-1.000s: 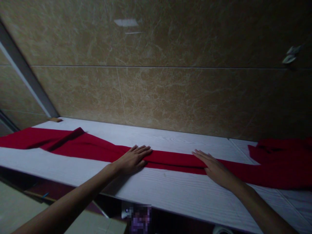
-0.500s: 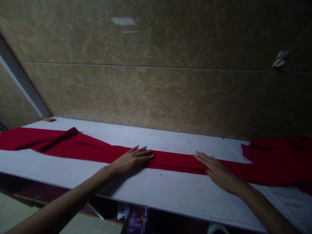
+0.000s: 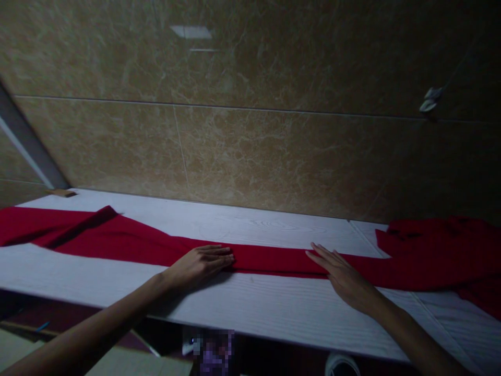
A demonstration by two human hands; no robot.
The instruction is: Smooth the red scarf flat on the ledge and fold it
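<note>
A long strip of red cloth (image 3: 270, 259) lies along the white wood-grain board, narrow and folded over in the middle. My left hand (image 3: 203, 265) rests flat on the cloth left of centre, fingers stretched out and pointing right. Farther right, my right hand (image 3: 344, 277) lies on the same strip with its fingers extended and slightly spread. Between the two hands the cloth looks fairly smooth, with a fold line along its near edge. Toward the left it widens, and a raised crease (image 3: 92, 222) crosses it. At the right end it bunches into a crumpled heap (image 3: 450, 243).
The white board (image 3: 250, 308) runs against a brown marbled tile wall (image 3: 250, 156). A grey metal post (image 3: 33, 146) stands at the left beside a small wooden piece (image 3: 61, 192). A pale object (image 3: 430, 99) hangs on the wall. Below the edge, a shoe (image 3: 342, 364) shows.
The view has shifted slightly, so most things appear a little farther left. My left hand's fingers are closer together; both hands stay on the cloth.
</note>
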